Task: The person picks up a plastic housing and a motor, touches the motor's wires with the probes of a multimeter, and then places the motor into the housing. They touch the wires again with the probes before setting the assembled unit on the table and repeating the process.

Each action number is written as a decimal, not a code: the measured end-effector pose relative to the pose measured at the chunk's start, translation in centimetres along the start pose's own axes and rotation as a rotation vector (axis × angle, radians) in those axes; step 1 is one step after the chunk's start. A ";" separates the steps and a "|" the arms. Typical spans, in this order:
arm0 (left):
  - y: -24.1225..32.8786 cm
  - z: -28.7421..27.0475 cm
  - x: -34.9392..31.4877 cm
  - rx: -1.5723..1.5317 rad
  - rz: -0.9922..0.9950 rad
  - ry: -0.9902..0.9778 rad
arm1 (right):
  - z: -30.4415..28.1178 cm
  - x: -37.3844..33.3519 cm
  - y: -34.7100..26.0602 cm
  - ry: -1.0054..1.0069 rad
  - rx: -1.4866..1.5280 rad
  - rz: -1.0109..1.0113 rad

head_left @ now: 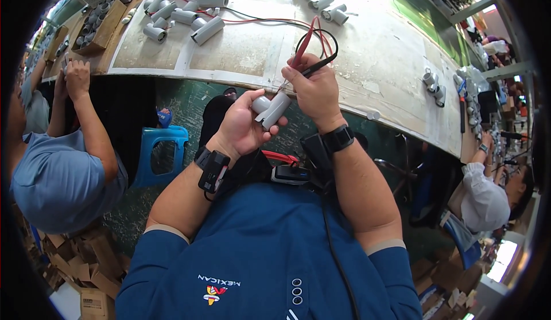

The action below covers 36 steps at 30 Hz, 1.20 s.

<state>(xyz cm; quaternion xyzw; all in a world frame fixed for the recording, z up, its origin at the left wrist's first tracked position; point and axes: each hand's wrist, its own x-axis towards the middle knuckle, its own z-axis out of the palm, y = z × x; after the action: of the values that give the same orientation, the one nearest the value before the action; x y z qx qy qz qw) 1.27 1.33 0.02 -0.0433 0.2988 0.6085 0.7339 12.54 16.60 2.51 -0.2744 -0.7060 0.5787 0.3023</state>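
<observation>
Pale workbench [241, 50] ahead, strewn with grey housings. My left hand [241, 128] grips 1 grey cylindrical housing [274, 110], long axis tilted up-right; my right hand [314, 90] pinches 2 red-and-black test probes [303, 56] just above it.

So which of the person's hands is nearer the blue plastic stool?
Left. The left hand holds a grey part just right of the blue stool; the right hand, gripping the probes, is farther right.

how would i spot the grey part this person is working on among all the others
Start at the long pale workbench and come to its near edge, in front of the person in blue. The grey cylindrical part is in the left hand, off the bench, unlike the loose ones lying on top. It alone has the right hand holding red and black probes against it.
</observation>
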 end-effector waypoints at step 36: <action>-0.3 0.2 0.3 -0.002 0.018 0.019 | 0.0 -0.4 0.5 -0.020 -0.033 -0.046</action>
<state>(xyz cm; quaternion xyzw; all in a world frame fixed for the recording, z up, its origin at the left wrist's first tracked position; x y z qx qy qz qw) 1.65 1.57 -0.04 -0.0472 0.3054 0.6150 0.7255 12.84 16.43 1.99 -0.2574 -0.7243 0.5627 0.3040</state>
